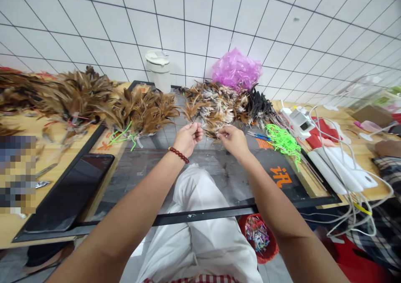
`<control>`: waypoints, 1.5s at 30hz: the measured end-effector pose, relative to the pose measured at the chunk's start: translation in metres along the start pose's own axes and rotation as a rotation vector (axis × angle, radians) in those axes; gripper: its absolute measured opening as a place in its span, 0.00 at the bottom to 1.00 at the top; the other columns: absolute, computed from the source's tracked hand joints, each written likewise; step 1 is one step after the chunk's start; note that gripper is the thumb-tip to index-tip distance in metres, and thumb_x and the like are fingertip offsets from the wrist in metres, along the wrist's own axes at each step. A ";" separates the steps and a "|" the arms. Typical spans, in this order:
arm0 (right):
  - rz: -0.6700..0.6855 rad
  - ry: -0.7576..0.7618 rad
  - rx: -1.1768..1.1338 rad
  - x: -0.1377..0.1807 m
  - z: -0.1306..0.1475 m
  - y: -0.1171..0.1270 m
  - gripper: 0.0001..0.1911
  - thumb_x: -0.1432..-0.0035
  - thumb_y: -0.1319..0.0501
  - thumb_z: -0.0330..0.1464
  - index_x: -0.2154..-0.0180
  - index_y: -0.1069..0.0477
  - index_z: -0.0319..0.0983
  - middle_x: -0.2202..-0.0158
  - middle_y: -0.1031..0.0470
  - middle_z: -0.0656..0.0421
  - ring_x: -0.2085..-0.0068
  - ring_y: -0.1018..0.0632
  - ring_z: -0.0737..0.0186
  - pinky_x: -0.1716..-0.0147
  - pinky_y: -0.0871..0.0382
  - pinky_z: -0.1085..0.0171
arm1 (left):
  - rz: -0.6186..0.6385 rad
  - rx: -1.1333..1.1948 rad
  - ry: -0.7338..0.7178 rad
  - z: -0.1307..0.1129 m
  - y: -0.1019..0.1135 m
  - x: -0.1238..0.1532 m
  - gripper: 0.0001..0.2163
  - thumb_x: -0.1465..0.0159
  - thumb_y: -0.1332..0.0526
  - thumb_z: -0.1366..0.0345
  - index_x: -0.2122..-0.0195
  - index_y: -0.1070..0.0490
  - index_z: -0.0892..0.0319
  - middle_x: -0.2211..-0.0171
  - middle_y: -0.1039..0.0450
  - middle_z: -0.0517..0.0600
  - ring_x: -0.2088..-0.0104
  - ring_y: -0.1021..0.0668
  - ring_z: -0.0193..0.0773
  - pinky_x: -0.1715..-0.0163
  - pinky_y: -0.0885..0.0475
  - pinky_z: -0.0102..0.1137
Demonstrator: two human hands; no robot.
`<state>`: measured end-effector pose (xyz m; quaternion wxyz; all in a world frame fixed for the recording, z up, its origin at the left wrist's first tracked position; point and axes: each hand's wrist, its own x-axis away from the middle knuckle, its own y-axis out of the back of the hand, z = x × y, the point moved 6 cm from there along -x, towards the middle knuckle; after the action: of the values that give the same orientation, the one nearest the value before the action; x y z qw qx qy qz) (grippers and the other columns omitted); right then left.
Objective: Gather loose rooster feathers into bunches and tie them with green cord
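My left hand [187, 137], with a dark red bead bracelet [178, 154] on its wrist, is closed in a pinch at the near edge of a pile of mottled brown-and-white feathers [213, 103]. My right hand [232, 140] is also closed, its fingertips pinching feathers from the same pile. Both hands hover over a glass table top [219, 178]. What exactly each pinch holds is small, but feather tips stick out between the two hands.
Heaps of brown feathers [140, 109] and black feathers [260, 103] lie along the back. A white cup [159, 70], a pink plastic bag [236, 69], neon green cords [283, 141], blue scissors [258, 136], a dark tablet [69, 191] and white cables [338, 166] surround them. A red basket [258, 235] sits below.
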<state>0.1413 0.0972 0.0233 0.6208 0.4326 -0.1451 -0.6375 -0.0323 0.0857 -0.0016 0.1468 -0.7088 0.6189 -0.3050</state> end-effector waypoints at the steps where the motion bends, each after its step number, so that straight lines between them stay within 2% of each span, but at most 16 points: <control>1: 0.010 0.029 0.087 0.002 0.003 -0.004 0.06 0.48 0.40 0.33 0.69 0.24 0.40 0.66 0.25 0.55 0.65 0.27 0.59 0.66 0.35 0.62 | -0.008 0.011 0.000 0.000 0.001 -0.001 0.05 0.37 0.42 0.70 0.70 0.30 0.65 0.80 0.32 0.45 0.81 0.29 0.25 0.78 0.33 0.21; 4: 0.040 0.033 0.141 0.003 0.004 -0.012 0.07 0.47 0.42 0.31 0.69 0.24 0.40 0.66 0.24 0.54 0.64 0.26 0.58 0.65 0.35 0.62 | -0.027 0.039 0.001 0.000 0.002 -0.002 0.05 0.37 0.41 0.70 0.70 0.30 0.64 0.79 0.32 0.45 0.80 0.29 0.26 0.78 0.33 0.22; 9: 0.061 -0.111 -0.361 -0.006 -0.014 -0.016 0.10 0.48 0.41 0.36 0.66 0.26 0.38 0.73 0.26 0.60 0.72 0.28 0.64 0.70 0.34 0.65 | -0.064 0.098 0.014 -0.002 0.005 -0.003 0.07 0.36 0.43 0.70 0.71 0.31 0.64 0.79 0.32 0.45 0.80 0.28 0.25 0.78 0.33 0.21; 12: 0.066 -0.175 -0.496 -0.012 -0.025 -0.014 0.17 0.52 0.38 0.36 0.60 0.27 0.36 0.71 0.24 0.59 0.71 0.26 0.64 0.69 0.31 0.64 | -0.066 0.108 0.025 -0.002 0.006 -0.003 0.07 0.36 0.43 0.69 0.71 0.30 0.64 0.79 0.32 0.46 0.80 0.28 0.26 0.78 0.32 0.21; 15: -0.064 -0.162 -0.367 -0.014 -0.033 0.003 0.23 0.53 0.37 0.34 0.53 0.29 0.36 0.61 0.24 0.54 0.65 0.25 0.61 0.63 0.30 0.61 | -0.060 0.116 0.024 0.000 0.008 -0.005 0.06 0.37 0.41 0.68 0.71 0.30 0.63 0.79 0.31 0.46 0.79 0.28 0.26 0.77 0.32 0.21; 18: -0.171 -0.047 -0.128 -0.011 -0.025 0.018 0.18 0.50 0.38 0.32 0.56 0.26 0.37 0.58 0.25 0.52 0.62 0.25 0.59 0.59 0.31 0.59 | -0.057 0.118 0.017 0.001 0.007 -0.006 0.06 0.38 0.40 0.68 0.71 0.30 0.63 0.79 0.31 0.46 0.79 0.28 0.26 0.77 0.32 0.21; 20: -0.132 0.067 0.010 -0.008 -0.010 0.017 0.12 0.46 0.42 0.32 0.61 0.24 0.38 0.62 0.25 0.53 0.62 0.26 0.59 0.57 0.33 0.59 | -0.058 0.109 0.015 0.002 0.006 -0.005 0.05 0.38 0.39 0.68 0.71 0.30 0.63 0.79 0.31 0.46 0.79 0.28 0.26 0.77 0.32 0.22; 23: 0.021 0.204 0.234 -0.002 0.013 0.000 0.12 0.42 0.44 0.30 0.60 0.23 0.39 0.64 0.26 0.52 0.59 0.27 0.55 0.56 0.35 0.59 | -0.046 0.077 0.006 0.002 0.003 -0.002 0.05 0.38 0.40 0.68 0.70 0.30 0.64 0.79 0.31 0.46 0.79 0.28 0.26 0.77 0.32 0.22; 25: 0.114 0.234 0.356 0.001 0.021 -0.010 0.12 0.42 0.44 0.30 0.60 0.23 0.40 0.63 0.26 0.51 0.58 0.28 0.54 0.56 0.37 0.58 | -0.027 0.054 -0.005 0.001 0.002 -0.001 0.05 0.38 0.40 0.68 0.70 0.31 0.64 0.79 0.31 0.46 0.80 0.28 0.26 0.77 0.33 0.22; 27: 0.143 0.222 0.377 0.001 0.021 -0.014 0.12 0.41 0.46 0.29 0.61 0.23 0.40 0.62 0.27 0.51 0.57 0.28 0.54 0.56 0.37 0.58 | -0.010 0.037 -0.019 0.001 0.001 0.000 0.05 0.39 0.39 0.68 0.70 0.31 0.64 0.79 0.31 0.46 0.80 0.28 0.26 0.77 0.33 0.22; 31: 0.009 0.136 0.137 -0.001 0.011 -0.005 0.11 0.43 0.46 0.29 0.63 0.25 0.38 0.61 0.27 0.52 0.61 0.27 0.58 0.59 0.34 0.61 | 0.011 0.012 -0.032 0.001 0.001 0.000 0.06 0.40 0.37 0.67 0.70 0.30 0.64 0.79 0.30 0.46 0.80 0.28 0.26 0.77 0.33 0.22; 33: -0.019 0.053 -0.064 -0.003 0.003 -0.003 0.08 0.46 0.44 0.29 0.66 0.27 0.39 0.65 0.26 0.55 0.65 0.27 0.61 0.62 0.33 0.63 | 0.024 -0.001 -0.027 0.002 0.000 0.001 0.06 0.40 0.37 0.67 0.69 0.30 0.64 0.78 0.29 0.46 0.79 0.27 0.26 0.76 0.32 0.23; 35: -0.015 -0.079 -0.346 -0.005 -0.004 -0.005 0.06 0.49 0.41 0.31 0.67 0.29 0.39 0.72 0.28 0.60 0.71 0.27 0.64 0.67 0.34 0.65 | 0.037 -0.014 -0.021 0.002 -0.001 0.002 0.06 0.40 0.38 0.67 0.69 0.30 0.65 0.77 0.29 0.47 0.78 0.26 0.27 0.75 0.31 0.23; 39: 0.108 -0.299 -0.852 -0.001 -0.003 -0.015 0.13 0.58 0.34 0.36 0.69 0.32 0.39 0.79 0.33 0.66 0.77 0.30 0.69 0.77 0.40 0.70 | 0.054 -0.030 -0.002 0.003 -0.003 0.003 0.05 0.39 0.38 0.68 0.69 0.30 0.65 0.77 0.28 0.48 0.78 0.26 0.28 0.75 0.30 0.24; 42: 0.182 -0.346 -0.939 0.003 0.004 -0.019 0.15 0.60 0.32 0.39 0.72 0.32 0.38 0.79 0.30 0.64 0.78 0.30 0.70 0.77 0.40 0.70 | 0.067 -0.069 0.021 0.005 -0.005 0.004 0.05 0.38 0.40 0.69 0.69 0.30 0.66 0.76 0.27 0.49 0.77 0.25 0.29 0.74 0.29 0.25; 45: 0.114 -0.312 -0.913 0.003 0.007 -0.015 0.16 0.60 0.31 0.41 0.75 0.32 0.38 0.79 0.29 0.63 0.77 0.29 0.70 0.75 0.38 0.69 | 0.075 -0.142 0.045 0.008 -0.007 0.007 0.05 0.38 0.40 0.70 0.70 0.29 0.66 0.75 0.25 0.51 0.76 0.23 0.30 0.70 0.27 0.27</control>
<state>0.1265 0.0951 0.0152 0.7519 0.0066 0.0346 -0.6583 -0.0214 0.0792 -0.0017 0.0937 -0.6867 0.6683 -0.2703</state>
